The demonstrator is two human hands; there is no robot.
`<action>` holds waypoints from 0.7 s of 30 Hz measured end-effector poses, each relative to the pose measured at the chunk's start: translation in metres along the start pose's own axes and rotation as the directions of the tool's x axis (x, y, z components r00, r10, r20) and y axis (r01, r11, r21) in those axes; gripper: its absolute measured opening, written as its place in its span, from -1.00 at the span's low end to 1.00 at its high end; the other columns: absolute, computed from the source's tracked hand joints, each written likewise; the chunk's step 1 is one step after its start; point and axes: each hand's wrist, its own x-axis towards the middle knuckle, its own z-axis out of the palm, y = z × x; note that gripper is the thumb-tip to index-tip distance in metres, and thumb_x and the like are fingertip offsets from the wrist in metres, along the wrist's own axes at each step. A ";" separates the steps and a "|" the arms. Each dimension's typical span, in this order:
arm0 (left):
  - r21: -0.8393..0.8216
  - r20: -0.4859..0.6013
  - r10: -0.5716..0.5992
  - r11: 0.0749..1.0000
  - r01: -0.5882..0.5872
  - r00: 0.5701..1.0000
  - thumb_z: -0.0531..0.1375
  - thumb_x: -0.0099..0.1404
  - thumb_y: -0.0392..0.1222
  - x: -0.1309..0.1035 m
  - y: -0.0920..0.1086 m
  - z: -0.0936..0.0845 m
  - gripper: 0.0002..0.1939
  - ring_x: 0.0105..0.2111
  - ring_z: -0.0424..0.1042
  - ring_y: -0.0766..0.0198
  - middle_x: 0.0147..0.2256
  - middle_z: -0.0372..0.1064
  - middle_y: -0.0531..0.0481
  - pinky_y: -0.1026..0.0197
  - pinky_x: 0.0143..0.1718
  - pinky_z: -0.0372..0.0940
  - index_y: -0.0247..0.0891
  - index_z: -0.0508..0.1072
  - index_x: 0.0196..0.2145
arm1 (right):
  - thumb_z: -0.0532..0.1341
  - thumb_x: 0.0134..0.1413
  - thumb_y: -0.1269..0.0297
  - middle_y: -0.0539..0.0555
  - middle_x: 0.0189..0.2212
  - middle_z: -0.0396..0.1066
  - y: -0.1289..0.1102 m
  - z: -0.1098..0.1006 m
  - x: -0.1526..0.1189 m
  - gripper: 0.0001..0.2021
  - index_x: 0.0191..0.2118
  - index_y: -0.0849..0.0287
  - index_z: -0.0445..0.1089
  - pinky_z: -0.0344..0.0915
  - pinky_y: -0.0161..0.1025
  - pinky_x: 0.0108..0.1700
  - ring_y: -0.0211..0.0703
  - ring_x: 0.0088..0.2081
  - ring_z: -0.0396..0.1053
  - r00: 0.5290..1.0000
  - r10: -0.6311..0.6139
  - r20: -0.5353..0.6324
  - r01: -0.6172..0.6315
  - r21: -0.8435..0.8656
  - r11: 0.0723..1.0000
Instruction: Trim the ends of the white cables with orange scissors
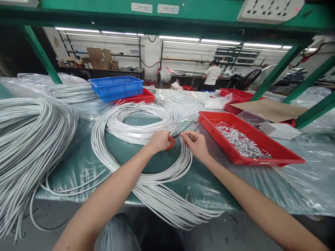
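Note:
My left hand (160, 140) is closed around a hand tool with orange handles (171, 143) and a dark tip; whether it is pliers or scissors I cannot tell. The tip points right, toward my right hand (195, 142), whose thumb and fingers are pinched together beside it. Anything between those fingers is too small to make out. Both hands are over the right side of a large coil of white cable (101, 139). A smaller ring of white cable (141, 134) lies across its far part. Loose cable ends (178, 209) fan out over the table's near edge.
To the right stands a red tray (282, 158) of small shiny metal parts (240, 141). A thick cable bundle (34, 139) fills the left. Behind sit a blue bin (115, 87) and a red tray (146, 96). Green posts (42, 55) flank the bench; a person (210, 75) stands far back.

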 end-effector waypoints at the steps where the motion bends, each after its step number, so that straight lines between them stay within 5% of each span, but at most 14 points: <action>1: 0.054 0.013 0.016 0.998 -0.016 1.000 0.23 -0.06 -0.42 -0.001 0.000 0.001 -0.78 -0.45 0.39 0.16 -0.63 0.32 -0.04 0.22 -0.40 0.12 -0.25 0.29 -0.72 | 0.27 0.06 0.01 -0.06 -0.64 0.28 -0.001 0.001 0.002 -0.67 -0.43 0.21 0.40 0.09 -0.32 -0.57 -0.33 -0.63 0.17 1.000 -0.003 -0.027 0.003 -0.010 1.000; 7: 0.242 0.013 0.079 0.967 -0.080 0.997 0.19 0.13 -0.26 -0.002 0.006 -0.001 -0.90 -0.37 0.44 0.07 -0.45 0.45 -0.21 0.18 -0.38 0.11 -0.29 0.45 -0.51 | 0.31 0.00 -0.01 -0.04 -0.65 0.33 -0.048 -0.022 -0.012 -0.66 -0.44 0.22 0.41 0.09 -0.33 -0.59 -0.33 -0.65 0.17 0.992 0.021 -0.127 -0.032 -0.084 0.996; 14: 0.271 0.001 0.120 0.956 -0.116 0.993 0.12 0.22 -0.18 -0.002 0.012 -0.005 -0.81 -0.30 0.45 0.04 -0.39 0.48 -0.26 0.19 -0.37 0.09 -0.29 0.50 -0.42 | 0.34 0.03 0.10 0.02 -0.58 0.47 -0.120 -0.084 -0.120 -0.78 -0.30 0.14 0.47 0.28 -0.28 -0.57 -0.22 -0.61 0.34 0.950 0.249 -0.187 -0.262 -0.051 0.964; 17: 0.270 0.027 0.140 0.952 -0.142 0.990 0.12 0.20 -0.20 -0.002 0.015 -0.002 -0.81 -0.37 0.43 0.07 -0.46 0.46 -0.21 0.19 -0.40 0.05 -0.28 0.48 -0.48 | 0.32 0.06 0.10 0.05 -0.54 0.51 -0.129 -0.086 -0.158 -0.74 -0.18 0.14 0.47 0.29 -0.27 -0.58 -0.20 -0.59 0.36 0.930 0.257 -0.262 -0.280 -0.053 0.959; 21: 0.267 0.054 0.163 0.948 -0.171 0.985 0.13 0.14 -0.22 -0.001 0.015 0.001 -0.82 -0.43 0.39 0.11 -0.54 0.42 -0.14 0.20 -0.41 0.03 -0.26 0.45 -0.56 | 0.30 0.10 0.10 0.08 -0.51 0.55 -0.129 -0.079 -0.176 -0.66 -0.06 0.17 0.43 0.29 -0.27 -0.57 -0.19 -0.57 0.38 0.932 0.251 -0.261 -0.272 -0.048 0.961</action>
